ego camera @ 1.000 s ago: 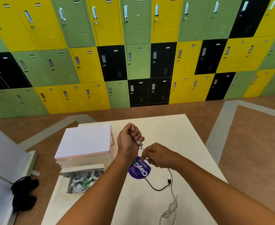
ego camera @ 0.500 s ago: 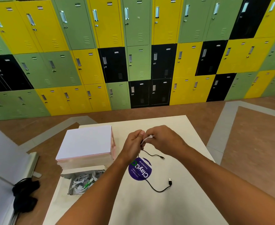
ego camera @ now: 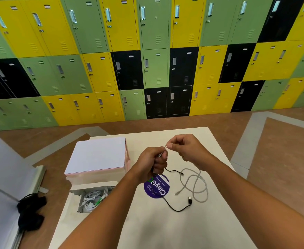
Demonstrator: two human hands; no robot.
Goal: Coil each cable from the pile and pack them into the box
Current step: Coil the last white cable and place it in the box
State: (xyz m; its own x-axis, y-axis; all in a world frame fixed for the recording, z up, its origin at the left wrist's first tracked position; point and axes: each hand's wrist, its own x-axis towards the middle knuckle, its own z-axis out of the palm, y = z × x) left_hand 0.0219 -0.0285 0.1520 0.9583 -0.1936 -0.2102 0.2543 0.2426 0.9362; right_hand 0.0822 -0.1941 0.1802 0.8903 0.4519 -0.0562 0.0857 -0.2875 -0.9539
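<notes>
1. Gripping a thin white cable (ego camera: 200,173) in both hands, we hold its end up above the middle of the white table (ego camera: 165,230).
2. Our left hand (ego camera: 152,163) is curled into a fist round the cable, and the strand shows at the top of the fist.
3. Our right hand (ego camera: 187,150) sits just beside it at 2 o'clock. It pinches the cable's tip between thumb and forefinger, with the other fingers curled under.
4. From beneath the right hand the rest of the cable drops to the table and lies in loose loops at 5 o'clock from the hands.
5. A black cable (ego camera: 176,210) lies on the table at 6 o'clock, its plug just beside the white loops. We cannot tell whether the left fist also holds it.
6. The black cable crosses a round purple sticker (ego camera: 156,187), which lies under our left wrist.
7. The open box (ego camera: 93,185) sits at 8 o'clock by the table's left edge, and inside it lies a bundle of pale cables (ego camera: 92,200).
8. A closed white box (ego camera: 97,155) stands at 10 o'clock, just behind the open one.
9. Green, yellow and black lockers (ego camera: 147,60) fill the wall at 12 o'clock.
</notes>
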